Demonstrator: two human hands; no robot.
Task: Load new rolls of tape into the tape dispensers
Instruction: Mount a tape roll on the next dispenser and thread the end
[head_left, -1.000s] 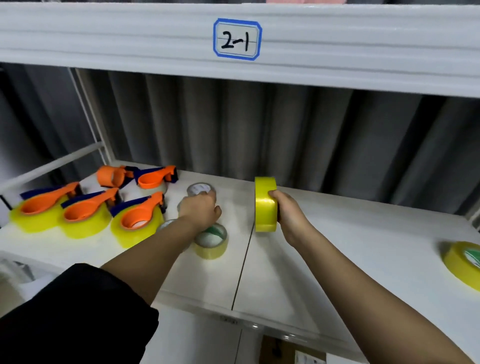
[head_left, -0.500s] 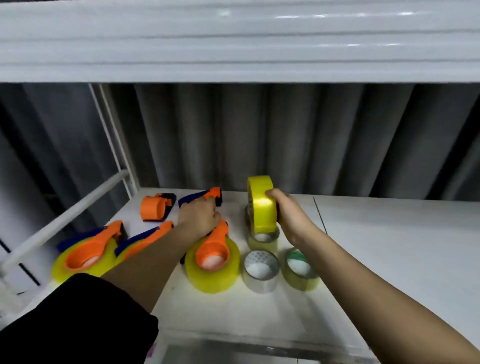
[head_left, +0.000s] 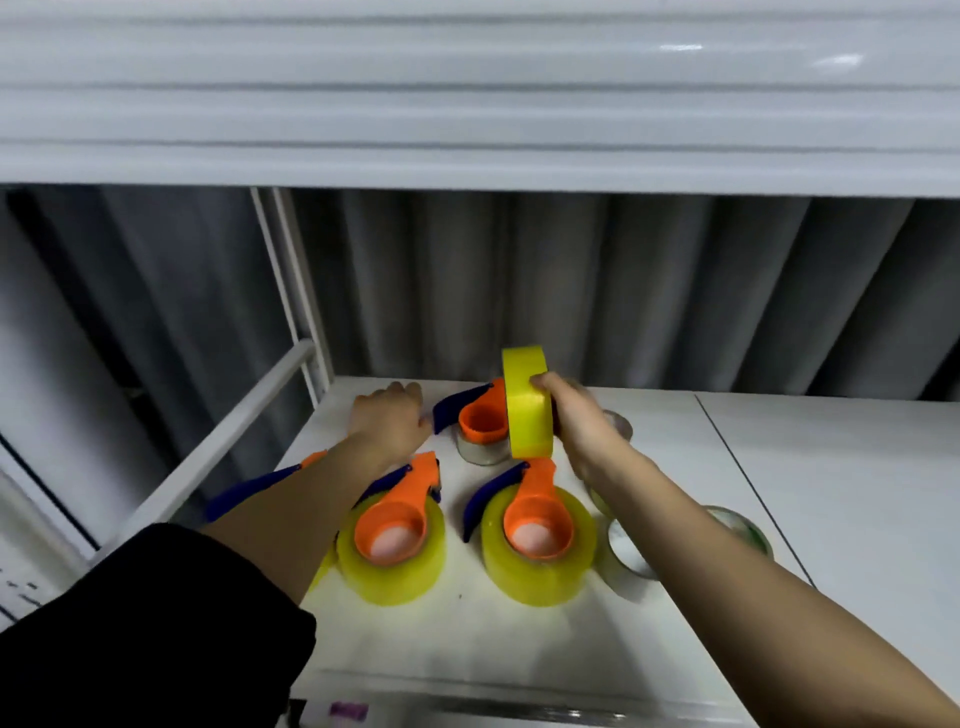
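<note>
Gripping the yellow tape roll (head_left: 527, 405) on edge above the shelf (head_left: 831, 493) near its back edge, our right hand (head_left: 579, 421) wraps the rim. We judge it light, stiff, slick-sided; best held across rim and core. Our left hand (head_left: 389, 418) lies flat, fingers straight, beside an orange dispenser (head_left: 480, 415).

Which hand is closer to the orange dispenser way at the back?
Right. The right hand, holding the yellow roll, overlaps the back dispenser; the left hand reaches just left of it.
</note>
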